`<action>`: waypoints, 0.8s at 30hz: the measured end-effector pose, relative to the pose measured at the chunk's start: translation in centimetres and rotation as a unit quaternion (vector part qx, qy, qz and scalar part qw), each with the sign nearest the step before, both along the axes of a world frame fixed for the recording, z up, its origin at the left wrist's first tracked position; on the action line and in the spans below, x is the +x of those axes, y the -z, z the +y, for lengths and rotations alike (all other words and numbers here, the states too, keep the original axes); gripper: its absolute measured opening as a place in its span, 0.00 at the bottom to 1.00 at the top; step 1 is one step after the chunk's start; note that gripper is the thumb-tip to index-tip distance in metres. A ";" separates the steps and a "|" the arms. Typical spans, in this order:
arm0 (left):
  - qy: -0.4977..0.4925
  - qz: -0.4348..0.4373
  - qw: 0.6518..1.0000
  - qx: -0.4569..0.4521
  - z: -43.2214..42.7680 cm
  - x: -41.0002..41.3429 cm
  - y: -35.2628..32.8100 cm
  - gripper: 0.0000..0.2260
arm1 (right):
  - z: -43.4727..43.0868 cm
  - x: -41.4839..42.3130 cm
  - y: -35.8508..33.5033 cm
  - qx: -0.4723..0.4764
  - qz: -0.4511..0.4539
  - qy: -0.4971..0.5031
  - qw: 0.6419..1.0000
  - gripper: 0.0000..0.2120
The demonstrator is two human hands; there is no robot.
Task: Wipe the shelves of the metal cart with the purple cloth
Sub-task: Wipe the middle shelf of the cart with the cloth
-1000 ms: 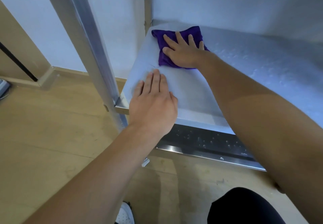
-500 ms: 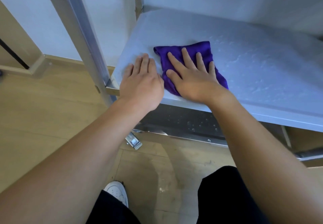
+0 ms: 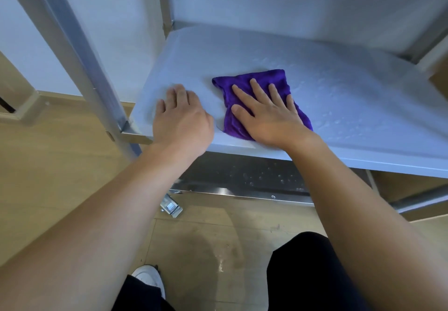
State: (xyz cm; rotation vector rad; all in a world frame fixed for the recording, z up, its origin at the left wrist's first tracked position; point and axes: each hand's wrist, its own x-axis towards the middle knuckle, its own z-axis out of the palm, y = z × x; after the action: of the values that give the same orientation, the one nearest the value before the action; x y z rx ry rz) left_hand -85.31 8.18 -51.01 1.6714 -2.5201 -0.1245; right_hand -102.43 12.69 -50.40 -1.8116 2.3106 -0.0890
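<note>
The fingers [image 3: 260, 91] of the right hand [image 3: 269, 119] are straight and press the purple cloth [image 3: 272, 78] flat, while the left hand [image 3: 181, 121] rests flat at its 9 o'clock, holding nothing. The cloth sits near the front edge of a shelf [image 3: 351, 87] of the metal cart [image 3: 72, 51]; it looks soft, light and floppy, so a flat palm on its middle should push it best. The shelf's 3 o'clock end is cut off, and the shelf below [image 3: 242, 177] is mostly hidden.

The left hand [image 3: 181, 119] lies flat, palm down, fingers together; the right hand [image 3: 269, 114] is flat too (fingers straight, spread apart).
</note>
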 end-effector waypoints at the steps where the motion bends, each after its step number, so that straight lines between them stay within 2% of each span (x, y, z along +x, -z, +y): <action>1: 0.016 0.010 1.000 -0.010 0.3 -0.6 0.0 0.25 | 0.2 -0.7 0.0 -0.001 0.003 0.008 1.000 0.26; 5: 0.111 0.049 0.992 -0.044 1.9 -3.5 0.4 0.23 | 1.4 -3.3 0.1 0.000 0.009 0.036 0.999 0.26; 7: 0.135 0.054 0.987 -0.069 2.4 -4.4 0.6 0.28 | 2.2 -4.8 0.2 0.000 0.014 0.052 0.999 0.26; 10: 0.137 0.042 0.987 -0.078 2.4 -4.7 1.1 0.34 | 3.3 -7.5 0.2 0.001 0.021 0.076 0.997 0.26; 16: 0.130 0.034 0.989 -0.066 2.6 -4.9 1.3 0.34 | 3.9 -11.3 -0.1 0.019 0.024 0.138 0.990 0.26; 20: 0.124 0.036 0.989 -0.069 2.8 -5.0 1.3 0.33 | 2.5 -9.2 0.0 0.016 0.024 0.142 0.989 0.28; 24: 0.121 0.032 0.990 -0.072 2.8 -5.0 1.3 0.31 | -0.8 -5.4 0.1 0.003 0.015 0.093 0.996 0.29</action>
State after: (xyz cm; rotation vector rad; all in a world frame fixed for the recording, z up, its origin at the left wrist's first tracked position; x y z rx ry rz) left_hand -90.32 10.97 -52.29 1.2862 -2.6039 -0.0145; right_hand -107.79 11.89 -50.52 -1.6013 2.4925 -0.0823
